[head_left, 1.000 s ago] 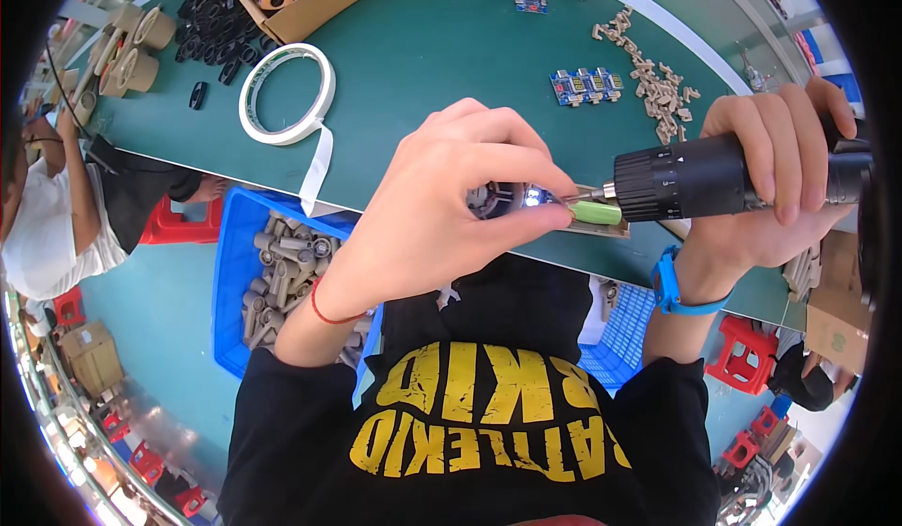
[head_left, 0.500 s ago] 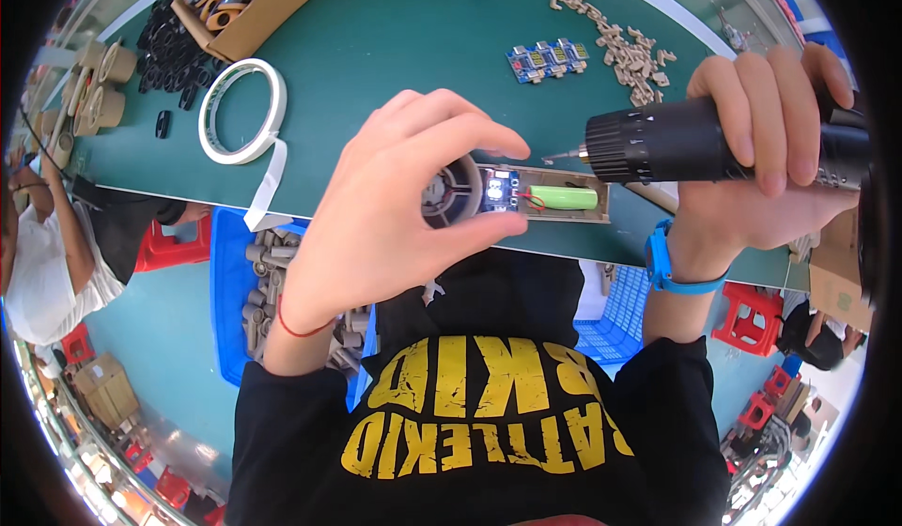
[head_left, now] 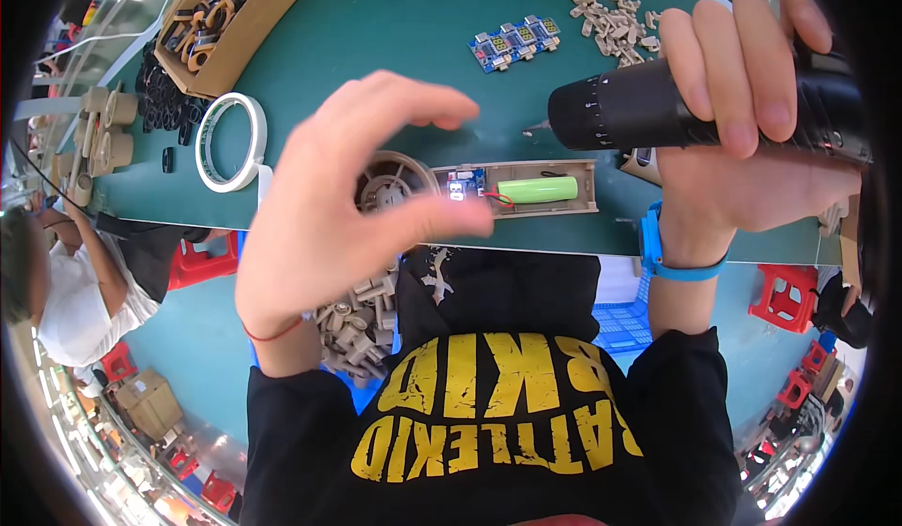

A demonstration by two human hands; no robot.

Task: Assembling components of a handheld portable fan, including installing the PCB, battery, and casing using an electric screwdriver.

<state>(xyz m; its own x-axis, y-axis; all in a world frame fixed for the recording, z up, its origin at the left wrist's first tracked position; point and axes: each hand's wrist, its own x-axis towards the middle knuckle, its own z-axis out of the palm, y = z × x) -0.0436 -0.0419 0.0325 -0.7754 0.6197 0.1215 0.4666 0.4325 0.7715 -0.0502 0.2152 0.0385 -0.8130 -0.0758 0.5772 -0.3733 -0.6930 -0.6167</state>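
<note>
A beige plastic housing point(head_left: 554, 208) lies on the green table in front of me. Its long open part holds a green battery cell point(head_left: 537, 190), red wires and a small lit circuit board point(head_left: 460, 184); at its left end is a round ring with spokes point(head_left: 395, 180). My left hand point(head_left: 319, 188) arches over that round end, thumb and fingers spread, nothing held between them. My right hand point(head_left: 752, 183) grips a black electric screwdriver point(head_left: 611, 111), its bit pointing left above the housing. Something tiny sits at the bit tip, too small to name.
White tape roll point(head_left: 214, 146), carton point(head_left: 225, 66) of rings and black parts point(head_left: 162, 89) stand left. Blue circuit boards point(head_left: 515, 45) and small beige pieces point(head_left: 615, 28) lie at the back. Below the table edge are a parts bin point(head_left: 357, 333) and blue basket point(head_left: 622, 327). Another person point(head_left: 80, 282) sits left.
My left hand has shifted left, with its thumb and fingers wider apart. The screwdriver in my right hand has moved slightly left and up. The whole view has turned a little.
</note>
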